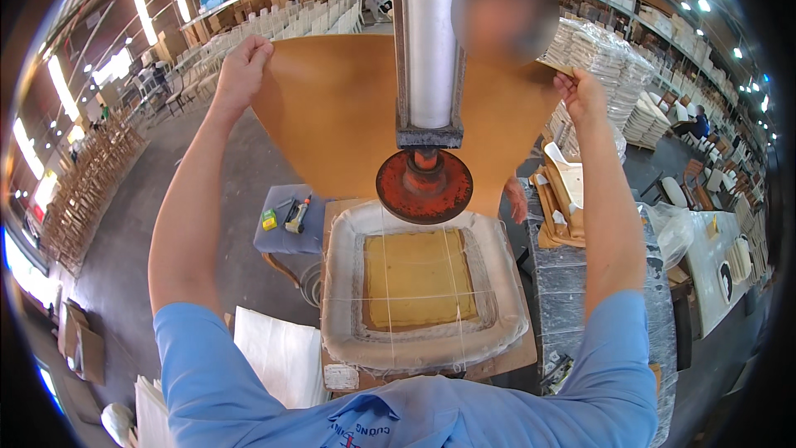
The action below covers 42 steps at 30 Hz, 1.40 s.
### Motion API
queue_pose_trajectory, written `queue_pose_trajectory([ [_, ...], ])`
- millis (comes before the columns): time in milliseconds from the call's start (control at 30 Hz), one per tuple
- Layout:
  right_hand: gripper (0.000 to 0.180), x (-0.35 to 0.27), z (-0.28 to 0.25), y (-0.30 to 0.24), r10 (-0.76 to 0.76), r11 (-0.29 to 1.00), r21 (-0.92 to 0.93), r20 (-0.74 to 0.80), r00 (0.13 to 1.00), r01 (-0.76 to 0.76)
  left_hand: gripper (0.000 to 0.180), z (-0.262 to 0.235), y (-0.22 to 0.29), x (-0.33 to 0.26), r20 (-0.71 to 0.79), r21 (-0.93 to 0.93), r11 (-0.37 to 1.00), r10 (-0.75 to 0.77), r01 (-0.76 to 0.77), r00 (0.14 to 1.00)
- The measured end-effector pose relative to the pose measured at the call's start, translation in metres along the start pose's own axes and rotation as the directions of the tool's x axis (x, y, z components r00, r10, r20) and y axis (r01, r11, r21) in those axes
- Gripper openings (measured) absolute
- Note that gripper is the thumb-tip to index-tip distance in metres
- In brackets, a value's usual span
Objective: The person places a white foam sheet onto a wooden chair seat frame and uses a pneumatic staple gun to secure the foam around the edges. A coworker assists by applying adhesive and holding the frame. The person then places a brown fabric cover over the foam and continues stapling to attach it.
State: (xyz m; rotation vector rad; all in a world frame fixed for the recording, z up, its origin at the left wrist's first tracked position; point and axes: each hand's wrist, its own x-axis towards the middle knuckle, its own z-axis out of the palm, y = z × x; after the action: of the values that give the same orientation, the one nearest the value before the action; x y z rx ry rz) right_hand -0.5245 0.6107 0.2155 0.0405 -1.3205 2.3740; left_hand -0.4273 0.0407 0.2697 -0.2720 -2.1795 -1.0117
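Note:
Both my arms are raised, holding up a large tan curved sheet [340, 108], like a leather or veneer seat piece. My left hand [243, 69] grips its upper left corner and my right hand [580, 91] grips its upper right edge. In front of the sheet a grey metal press column [429, 33] comes down to a round red-orange press disc [424, 187]. Below the disc lies a white seat mould [348, 315] with a square yellow foam pad [419, 278] in its middle, crossed by thin white strings. Another person stands behind the sheet, one hand [518, 199] at its lower right.
A small blue-topped stool [278, 236] with a yellow tape measure and tools stands left of the mould. White sheets [282, 353] lie at lower left. At right, a plastic-covered bench [564, 299] carries stacked tan and white seat pieces [564, 187]. Wooden chairs and shelving fill the background.

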Motion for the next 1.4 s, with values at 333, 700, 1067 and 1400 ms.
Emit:
queue_pose_trajectory([
  [333,0.016,-0.018,-0.053,0.053,0.231,0.963,-0.116,-0.095,0.968,-0.242,0.012,0.036,-0.072,-0.076,0.199,-0.004,0.999,-0.036,0.038,0.979],
  [700,0.015,-0.181,-0.195,0.118,0.341,0.902,-0.206,-0.197,0.919,-0.379,0.012,0.057,-0.086,-0.258,0.465,0.109,0.994,-0.057,0.007,0.883],
  [1067,0.011,-0.442,-0.301,0.138,0.565,0.686,-0.072,-0.574,0.593,-0.724,0.013,0.017,-0.064,-0.476,0.582,0.174,0.985,-0.087,-0.019,0.808],
  [1400,0.019,-0.478,-0.307,0.14,0.573,0.6,-0.16,-0.598,0.56,-0.784,0.012,0.001,-0.067,-0.531,0.672,0.189,0.978,-0.059,-0.094,0.738],
])
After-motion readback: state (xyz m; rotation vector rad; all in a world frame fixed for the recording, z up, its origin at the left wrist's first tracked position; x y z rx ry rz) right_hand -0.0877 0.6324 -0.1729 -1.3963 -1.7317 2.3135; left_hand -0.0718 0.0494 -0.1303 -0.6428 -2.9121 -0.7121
